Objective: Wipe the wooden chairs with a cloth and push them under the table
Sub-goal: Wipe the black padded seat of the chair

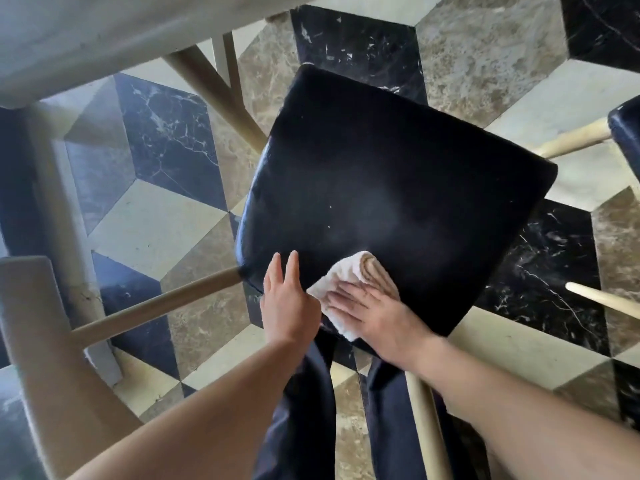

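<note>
Our right hand (372, 311) lies flat with the fingers spread, pressing the folded white cloth (349, 284) onto the near edge of the dark seat (391, 188); our left hand (287, 301) rests open just beside it on the near left corner, holding nothing, fingers loosely together and steadying the chair. The seat stands in the open on the patterned tile floor (152, 230), well clear of the pale surface (104, 32) at the far left, so we judge the wiping to be at an early stage. Dusty haze and pale specks show across the middle of the seat, so we would do well to keep the palm flat, sweep the cloth in overlapping passes from near to far, and turn it to a clean face when it greys. The pale wooden legs (156, 306) deserve a pass too. A second dark chair (627, 133) sits at the far right.
</note>
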Action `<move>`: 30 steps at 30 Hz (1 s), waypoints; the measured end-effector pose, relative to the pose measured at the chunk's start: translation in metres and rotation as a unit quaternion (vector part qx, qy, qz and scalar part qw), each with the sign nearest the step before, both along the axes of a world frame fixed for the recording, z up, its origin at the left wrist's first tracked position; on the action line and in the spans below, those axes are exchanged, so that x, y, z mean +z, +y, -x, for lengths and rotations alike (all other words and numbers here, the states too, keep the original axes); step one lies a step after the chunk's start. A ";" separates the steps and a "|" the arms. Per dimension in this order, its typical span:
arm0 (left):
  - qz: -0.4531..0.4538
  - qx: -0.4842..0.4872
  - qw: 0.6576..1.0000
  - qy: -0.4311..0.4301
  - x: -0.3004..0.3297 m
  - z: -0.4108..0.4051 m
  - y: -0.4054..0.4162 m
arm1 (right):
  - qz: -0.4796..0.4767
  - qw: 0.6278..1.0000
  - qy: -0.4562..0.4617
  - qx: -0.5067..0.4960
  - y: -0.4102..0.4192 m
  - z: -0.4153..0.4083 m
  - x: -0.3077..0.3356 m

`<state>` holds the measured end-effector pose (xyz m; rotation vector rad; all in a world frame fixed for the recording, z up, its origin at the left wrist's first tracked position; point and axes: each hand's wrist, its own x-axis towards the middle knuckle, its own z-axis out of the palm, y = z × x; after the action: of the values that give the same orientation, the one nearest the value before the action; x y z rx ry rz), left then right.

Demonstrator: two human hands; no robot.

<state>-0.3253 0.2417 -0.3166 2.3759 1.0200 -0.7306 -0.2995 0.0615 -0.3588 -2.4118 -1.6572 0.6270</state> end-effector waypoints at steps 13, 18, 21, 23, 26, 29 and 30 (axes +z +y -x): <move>0.006 -0.066 0.996 0.063 -0.023 -0.011 0.004 | 0.042 0.896 -0.019 -0.442 0.083 -0.203 -0.007; 0.035 -0.095 0.990 0.093 -0.019 -0.017 0.004 | 0.014 0.913 0.037 -0.407 0.203 -0.157 -0.006; 0.041 -0.095 0.985 0.135 -0.020 -0.012 0.011 | 0.030 0.971 0.059 -0.232 0.249 -0.098 0.002; 0.034 -0.108 0.982 0.153 -0.020 -0.008 0.018 | 0.072 0.987 0.053 -0.133 0.252 -0.069 0.007; 0.042 -0.132 0.982 0.127 -0.020 -0.009 0.019 | 0.012 0.998 0.056 0.028 0.231 -0.084 0.002; 0.041 -0.107 0.991 0.074 -0.024 -0.007 0.013 | -0.027 0.998 0.011 0.055 0.206 -0.149 -0.003; 0.035 -0.106 0.992 0.065 -0.027 -0.006 0.013 | -0.033 0.999 0.002 0.013 0.197 -0.175 -0.006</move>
<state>-0.3197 0.2545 -0.3431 2.4245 0.7846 -0.9942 -0.1248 0.2581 -0.3650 -2.3451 -1.6831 0.5723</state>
